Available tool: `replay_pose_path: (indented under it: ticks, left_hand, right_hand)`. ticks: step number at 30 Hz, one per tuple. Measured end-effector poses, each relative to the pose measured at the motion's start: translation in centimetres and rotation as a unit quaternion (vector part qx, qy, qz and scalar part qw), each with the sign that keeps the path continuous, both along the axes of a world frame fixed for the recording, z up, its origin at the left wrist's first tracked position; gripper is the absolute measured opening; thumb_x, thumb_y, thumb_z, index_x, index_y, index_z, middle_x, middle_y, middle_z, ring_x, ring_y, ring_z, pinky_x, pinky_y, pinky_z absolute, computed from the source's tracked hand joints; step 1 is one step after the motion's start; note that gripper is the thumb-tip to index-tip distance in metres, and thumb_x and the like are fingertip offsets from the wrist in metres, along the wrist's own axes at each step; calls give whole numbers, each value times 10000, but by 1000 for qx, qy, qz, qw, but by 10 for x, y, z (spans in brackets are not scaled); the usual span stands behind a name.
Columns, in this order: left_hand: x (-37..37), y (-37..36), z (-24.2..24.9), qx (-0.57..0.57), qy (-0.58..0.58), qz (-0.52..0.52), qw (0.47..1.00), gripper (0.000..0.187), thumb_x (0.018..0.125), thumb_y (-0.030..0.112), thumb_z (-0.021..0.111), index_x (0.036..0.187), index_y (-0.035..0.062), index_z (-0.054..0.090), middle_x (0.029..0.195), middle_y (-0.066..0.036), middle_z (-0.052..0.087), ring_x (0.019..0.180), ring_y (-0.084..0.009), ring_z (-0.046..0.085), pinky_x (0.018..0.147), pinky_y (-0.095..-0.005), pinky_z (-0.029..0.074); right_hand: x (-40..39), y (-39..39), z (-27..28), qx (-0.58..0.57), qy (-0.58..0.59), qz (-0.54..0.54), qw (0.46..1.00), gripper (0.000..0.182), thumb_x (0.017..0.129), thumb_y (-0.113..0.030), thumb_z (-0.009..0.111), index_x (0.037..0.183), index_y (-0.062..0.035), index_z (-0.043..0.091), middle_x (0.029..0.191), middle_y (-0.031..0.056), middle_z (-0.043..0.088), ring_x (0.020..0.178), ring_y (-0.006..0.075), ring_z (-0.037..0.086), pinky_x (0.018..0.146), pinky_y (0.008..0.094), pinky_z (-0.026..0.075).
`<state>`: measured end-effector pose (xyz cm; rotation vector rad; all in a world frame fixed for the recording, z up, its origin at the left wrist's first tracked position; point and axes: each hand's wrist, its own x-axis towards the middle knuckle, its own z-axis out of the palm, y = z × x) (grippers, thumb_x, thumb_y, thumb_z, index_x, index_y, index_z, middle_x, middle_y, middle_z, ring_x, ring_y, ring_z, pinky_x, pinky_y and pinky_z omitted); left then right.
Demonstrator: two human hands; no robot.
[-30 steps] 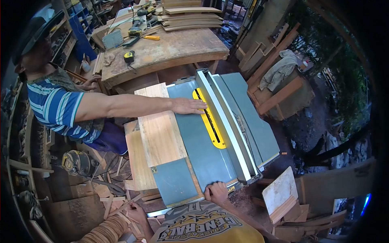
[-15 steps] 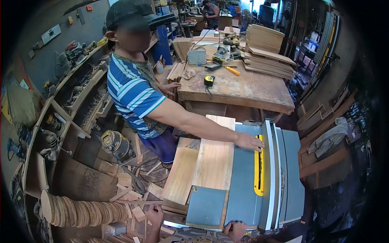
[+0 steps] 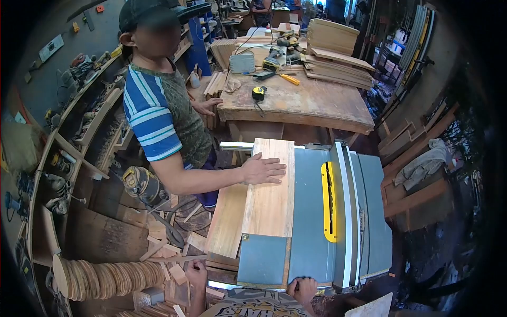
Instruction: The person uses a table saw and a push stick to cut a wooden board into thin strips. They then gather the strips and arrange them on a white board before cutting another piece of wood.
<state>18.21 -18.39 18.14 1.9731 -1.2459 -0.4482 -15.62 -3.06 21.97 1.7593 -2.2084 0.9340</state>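
Note:
My left hand hangs low near the front left corner of the table saw, fingers curled in, with nothing visible in it. My right hand rests at the front edge of the blue-grey table saw, its fingers folded. A light wooden board lies on the saw table's left part, and a co-worker's hand presses flat on it. Left of it and lower, another wooden board is partly covered. The yellow blade insert sits beside the metal rip fence.
A wooden workbench behind the saw carries a tape measure, an orange-yellow cutter and stacked boards. Wood offcuts and a shop vacuum occupy the left floor. A row of thin wooden discs lies at lower left.
The co-worker's hand has moved left from beside the blade insert onto the board, and their arm is drawn back. The view has shifted slightly; my hands stay about where they were.

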Motion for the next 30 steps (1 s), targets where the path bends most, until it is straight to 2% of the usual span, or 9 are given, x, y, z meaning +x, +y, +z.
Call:
replay_pose_path:
  ticks: [13, 16, 22, 23, 26, 30]
  left_hand:
    - [2, 1, 4, 17, 0, -4, 1000, 139, 843, 83, 603, 874, -33, 672, 647, -119, 644, 570, -224, 609, 580, -364, 488]
    - [10, 1, -15, -4, 15, -10, 1000, 143, 847, 74, 595, 896, -32, 678, 687, -133, 655, 608, -219, 618, 598, -362, 489]
    - [15, 1, -10, 14, -28, -48, 998, 144, 851, 66, 601, 920, -33, 680, 757, -156, 662, 697, -240, 642, 651, -378, 490]
    - [19, -1, -13, -14, -98, -75, 992, 152, 849, 68, 606, 935, -33, 680, 769, -145, 662, 702, -249, 637, 660, -379, 491]
    - [18, -2, -10, 50, -59, -60, 995, 163, 847, 61, 601, 947, -41, 680, 786, -150, 667, 703, -258, 636, 670, -379, 497]
    - [32, -3, -32, 13, -29, -64, 997, 164, 853, 62, 599, 946, -46, 678, 771, -148, 664, 684, -248, 625, 655, -367, 497]
  right_hand:
    - [-1, -4, 11, 3, 13, 18, 1000, 63, 747, -127, 640, 751, -83, 594, 681, 78, 485, 633, 273, 493, 598, 395, 359]
    - [-3, -1, 8, 2, 13, 22, 1000, 70, 745, -131, 652, 758, -91, 596, 691, 76, 496, 650, 269, 513, 605, 387, 384]
    - [-2, -1, 14, -2, -10, 5, 1000, 94, 728, -93, 687, 788, -87, 614, 712, 46, 544, 657, 250, 536, 613, 380, 403]
    - [-4, -3, 15, 1, -8, 4, 1000, 94, 725, -88, 687, 786, -87, 615, 711, 45, 541, 656, 247, 532, 611, 376, 400]
    - [-1, 2, 17, 15, -10, -1, 1000, 97, 718, -77, 690, 781, -88, 616, 710, 43, 534, 650, 241, 521, 606, 366, 390]
    - [-1, 2, 20, 23, -9, -6, 1000, 110, 715, -81, 697, 781, -90, 610, 707, 44, 516, 636, 234, 503, 599, 362, 382]
